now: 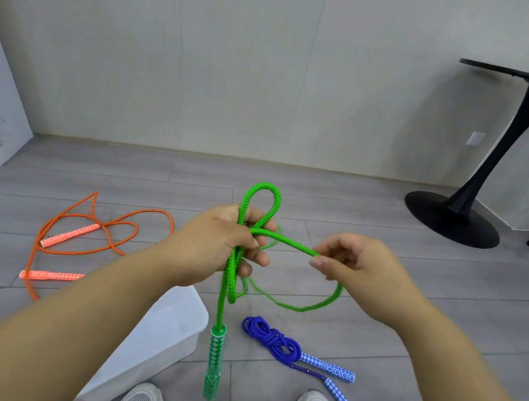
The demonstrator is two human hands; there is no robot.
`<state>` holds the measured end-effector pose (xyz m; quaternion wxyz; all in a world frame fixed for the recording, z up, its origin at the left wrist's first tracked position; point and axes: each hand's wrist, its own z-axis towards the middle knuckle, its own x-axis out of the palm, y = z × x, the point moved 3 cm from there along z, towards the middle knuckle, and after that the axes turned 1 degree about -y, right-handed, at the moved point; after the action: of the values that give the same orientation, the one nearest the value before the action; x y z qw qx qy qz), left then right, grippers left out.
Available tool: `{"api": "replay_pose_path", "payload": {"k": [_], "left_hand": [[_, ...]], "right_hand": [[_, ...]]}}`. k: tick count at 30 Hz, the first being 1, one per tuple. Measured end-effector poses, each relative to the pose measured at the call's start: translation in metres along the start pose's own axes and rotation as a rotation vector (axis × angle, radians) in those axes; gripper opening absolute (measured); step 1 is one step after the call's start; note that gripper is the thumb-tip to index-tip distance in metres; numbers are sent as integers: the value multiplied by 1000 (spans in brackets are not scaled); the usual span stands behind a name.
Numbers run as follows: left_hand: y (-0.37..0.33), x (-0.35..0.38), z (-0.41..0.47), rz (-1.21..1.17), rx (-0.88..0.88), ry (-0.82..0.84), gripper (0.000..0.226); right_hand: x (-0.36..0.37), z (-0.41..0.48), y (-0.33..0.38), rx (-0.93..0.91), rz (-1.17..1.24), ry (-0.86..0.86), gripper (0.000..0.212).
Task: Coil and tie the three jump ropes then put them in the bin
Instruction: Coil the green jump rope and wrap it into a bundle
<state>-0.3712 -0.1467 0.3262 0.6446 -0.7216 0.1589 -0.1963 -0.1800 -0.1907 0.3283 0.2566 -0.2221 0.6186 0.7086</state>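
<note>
The left grip clenches the folded green braided jump rope, handle hanging straight below, while the right grip pinches its strand stretched sideways between them.

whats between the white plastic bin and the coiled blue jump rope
In the head view, the green jump rope's patterned handle hangs between the white plastic bin and the coiled blue jump rope, above grey floor.
</note>
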Motion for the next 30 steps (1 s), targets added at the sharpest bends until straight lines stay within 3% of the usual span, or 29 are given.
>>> {"api": "replay_pose_path", "payload": {"k": [5, 11, 15, 19, 24, 26, 30], "left_hand": [[-13, -15, -1, -111, 89, -96, 31], [-9, -20, -2, 27, 101, -104, 18], [-6, -13, 2, 14, 131, -145, 14], [-3, -4, 5, -45, 158, -157, 17], [-1, 2, 9, -77, 221, -180, 22], [0, 4, 10, -153, 227, -167, 19], [3, 7, 12, -228, 225, -164, 9]], "right_hand": [[-8, 0, -17, 32, -120, 25, 13], [3, 0, -7, 44, 341, -127, 16], [26, 8, 15, 16, 395, -171, 19], [42, 13, 30, -41, 279, -182, 32], [56, 14, 50, -152, -123, -79, 27], [61, 13, 53, -152, -210, -45, 17], [65, 12, 56, -177, -338, -12, 20]]}}
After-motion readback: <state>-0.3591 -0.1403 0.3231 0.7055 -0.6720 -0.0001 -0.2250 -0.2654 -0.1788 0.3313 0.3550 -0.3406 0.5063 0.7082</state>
